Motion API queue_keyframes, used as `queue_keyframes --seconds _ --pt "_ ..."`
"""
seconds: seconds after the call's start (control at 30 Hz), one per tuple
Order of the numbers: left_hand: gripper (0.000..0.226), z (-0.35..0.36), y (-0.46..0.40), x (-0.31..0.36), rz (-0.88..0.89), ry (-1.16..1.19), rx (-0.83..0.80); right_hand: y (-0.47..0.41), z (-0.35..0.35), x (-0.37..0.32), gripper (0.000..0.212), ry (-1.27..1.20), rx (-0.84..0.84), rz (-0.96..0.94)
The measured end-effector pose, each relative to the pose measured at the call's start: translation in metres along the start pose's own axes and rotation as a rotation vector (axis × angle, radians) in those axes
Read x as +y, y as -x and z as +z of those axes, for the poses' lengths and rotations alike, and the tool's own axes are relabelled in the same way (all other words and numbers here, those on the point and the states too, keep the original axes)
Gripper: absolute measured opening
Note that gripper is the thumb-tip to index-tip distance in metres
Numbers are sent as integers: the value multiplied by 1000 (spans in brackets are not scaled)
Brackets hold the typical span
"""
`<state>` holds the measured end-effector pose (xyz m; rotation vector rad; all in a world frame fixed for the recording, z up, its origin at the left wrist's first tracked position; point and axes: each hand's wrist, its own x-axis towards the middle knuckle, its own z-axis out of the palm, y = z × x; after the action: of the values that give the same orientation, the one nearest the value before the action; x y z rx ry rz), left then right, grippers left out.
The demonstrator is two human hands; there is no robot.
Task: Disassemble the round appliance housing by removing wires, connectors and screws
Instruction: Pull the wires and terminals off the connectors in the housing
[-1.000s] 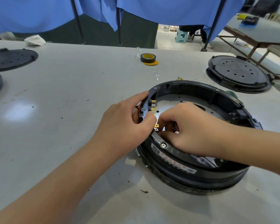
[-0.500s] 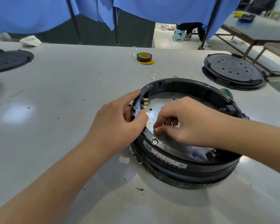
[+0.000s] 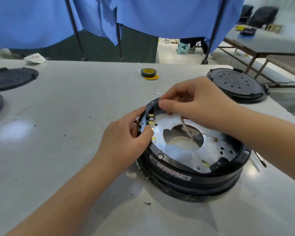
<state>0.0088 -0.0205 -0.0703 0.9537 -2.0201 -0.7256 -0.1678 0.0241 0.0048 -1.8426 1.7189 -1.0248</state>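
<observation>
- I see the round black housing [image 3: 191, 167] lying flat on the table [image 3: 66, 133], right of centre and near me.
- My left hand [image 3: 126, 142] reaches in from the near left and grips the housing's left rim, thumb inside by the brass terminals [image 3: 151, 122], fingers curled outside.
- My right hand [image 3: 196, 103] hovers above the far rim, forearm entering from the right; thumb and forefinger pinch a pale wire [image 3: 186, 127] that slants down into the metal plate's [image 3: 211, 150] central opening.
</observation>
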Motion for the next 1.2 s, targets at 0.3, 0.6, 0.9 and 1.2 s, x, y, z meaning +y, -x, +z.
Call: queue_keyframes --seconds 0.3,0.6,0.9,1.2 --pt "45 -1 2 0 -9 4 -9 -20 -29 -26 10 -83 144 -54" --pt "35 -1 1 -5 -27 -6 31 -65 -62 -21 11 446 221 -96" --pt "32 -6 -5 -21 -80 -3 56 -98 -50 48 20 755 25 108" --pt "31 -16 -8 -29 -90 42 52 -107 -26 107 21 459 -45 289"
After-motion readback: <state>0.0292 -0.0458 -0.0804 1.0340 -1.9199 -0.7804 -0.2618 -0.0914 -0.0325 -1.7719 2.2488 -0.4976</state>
